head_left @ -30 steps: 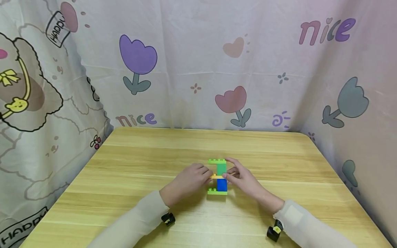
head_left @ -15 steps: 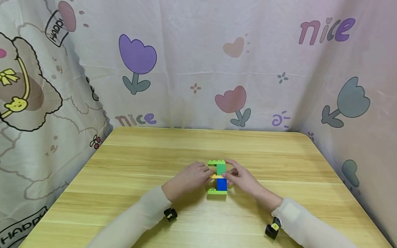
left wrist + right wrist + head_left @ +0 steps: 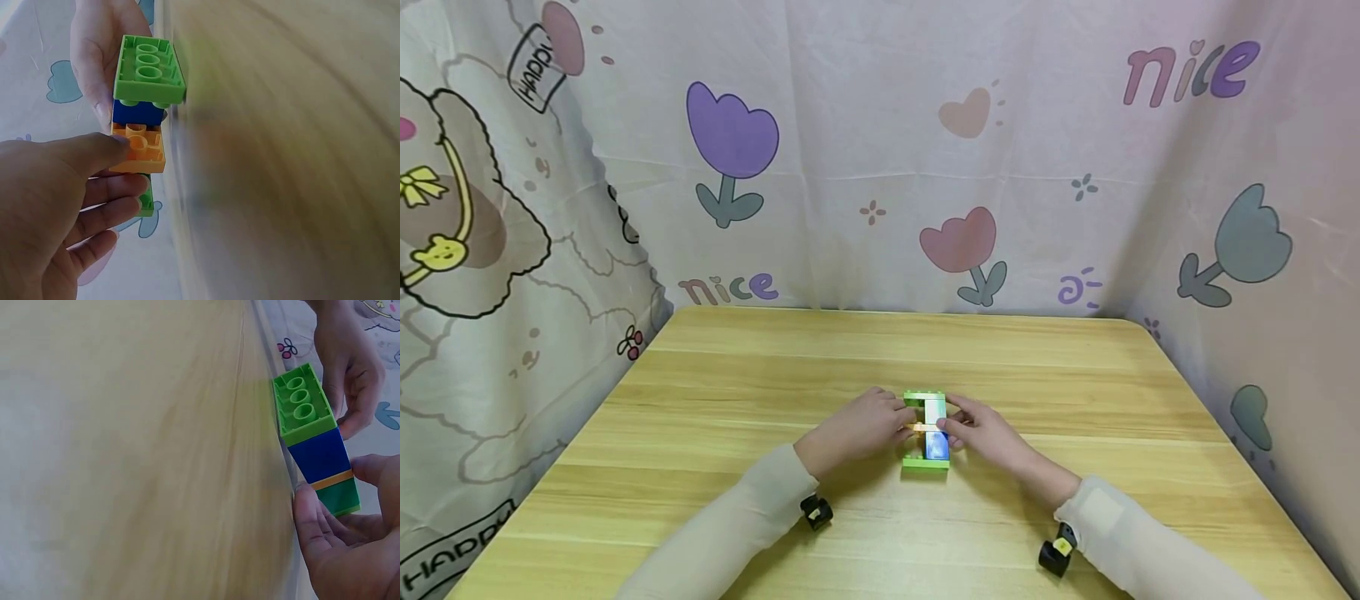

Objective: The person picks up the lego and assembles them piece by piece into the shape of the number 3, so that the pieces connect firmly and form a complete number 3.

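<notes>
A toy building-block assembly (image 3: 937, 447) is held between both hands over the table. From its near end it runs through a lime green plate (image 3: 300, 403), a blue brick (image 3: 322, 455), an orange plate (image 3: 149, 164), a green brick (image 3: 340, 497) and a lime green plate (image 3: 923, 396) at the far end. My left hand (image 3: 859, 429) pinches the orange plate, its thumb on the hollow underside in the left wrist view. My right hand (image 3: 988, 437) grips the right side near the orange plate, fingers and thumb on opposite sides. Part of the far end is hidden by fingers.
The wooden table (image 3: 760, 367) extends around the hands. Printed curtains (image 3: 850, 167) hang behind it and at both sides. Black wrist cameras (image 3: 816, 512) sit below the sleeves.
The assembly tilts slightly, its two end plates appearing closer together, and glare now falls on the blue and green bricks. The left forearm shifts slightly right; both hands keep their hold.
</notes>
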Tool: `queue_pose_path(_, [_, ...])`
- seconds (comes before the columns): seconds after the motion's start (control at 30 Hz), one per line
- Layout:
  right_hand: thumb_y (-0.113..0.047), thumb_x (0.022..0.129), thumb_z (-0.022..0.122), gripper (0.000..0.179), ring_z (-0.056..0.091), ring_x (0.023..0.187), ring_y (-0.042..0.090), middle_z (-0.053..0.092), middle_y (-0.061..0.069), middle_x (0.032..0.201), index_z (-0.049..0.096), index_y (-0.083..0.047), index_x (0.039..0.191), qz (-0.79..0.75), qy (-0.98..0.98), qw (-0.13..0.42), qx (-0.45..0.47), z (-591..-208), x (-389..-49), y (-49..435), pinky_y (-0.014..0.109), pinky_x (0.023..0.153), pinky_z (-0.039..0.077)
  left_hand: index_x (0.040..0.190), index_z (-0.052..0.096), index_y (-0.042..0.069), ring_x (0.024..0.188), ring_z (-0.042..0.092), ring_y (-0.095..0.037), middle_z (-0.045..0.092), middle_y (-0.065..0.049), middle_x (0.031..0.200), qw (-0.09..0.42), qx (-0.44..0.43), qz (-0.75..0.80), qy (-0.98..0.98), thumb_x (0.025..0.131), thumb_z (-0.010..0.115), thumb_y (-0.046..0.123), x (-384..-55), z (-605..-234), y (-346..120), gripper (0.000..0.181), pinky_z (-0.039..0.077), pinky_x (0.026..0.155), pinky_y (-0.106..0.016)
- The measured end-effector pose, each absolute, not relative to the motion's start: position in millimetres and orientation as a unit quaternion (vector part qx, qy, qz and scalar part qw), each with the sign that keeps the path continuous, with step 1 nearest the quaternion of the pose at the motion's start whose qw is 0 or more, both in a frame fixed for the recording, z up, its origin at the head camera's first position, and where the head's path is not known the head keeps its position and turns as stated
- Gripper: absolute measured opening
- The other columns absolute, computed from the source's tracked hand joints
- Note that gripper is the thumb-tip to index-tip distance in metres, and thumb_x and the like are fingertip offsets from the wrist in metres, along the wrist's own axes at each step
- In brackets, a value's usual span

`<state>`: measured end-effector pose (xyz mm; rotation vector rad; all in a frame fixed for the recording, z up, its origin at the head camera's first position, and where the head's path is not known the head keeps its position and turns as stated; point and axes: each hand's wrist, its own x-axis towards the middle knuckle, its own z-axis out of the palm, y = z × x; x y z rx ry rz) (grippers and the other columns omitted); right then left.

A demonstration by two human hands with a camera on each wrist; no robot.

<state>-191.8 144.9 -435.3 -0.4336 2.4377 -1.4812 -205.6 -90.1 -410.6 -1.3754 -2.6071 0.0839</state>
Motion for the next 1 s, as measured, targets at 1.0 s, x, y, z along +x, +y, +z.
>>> queue_pose_path(1.0, [-0.03, 0.099, 0.059, 0.062, 0.06, 0.077, 0.017, 0.063, 0.003, 0.082, 0.039, 0.004, 0.146, -0.483, 0.847, 0.159, -0.155, -434.2, -198.2, 145.0, 0.034, 0.076, 0.05, 0.104, 0.067, 0.019, 0.092, 0.063, -0.013, 0.068, 0.006, 0.096, 0.055, -0.458, -0.001, -0.887, 0.098, 0.061, 0.032, -213.3, -420.9, -86.3, 0.016, 0.048, 0.088, -0.035])
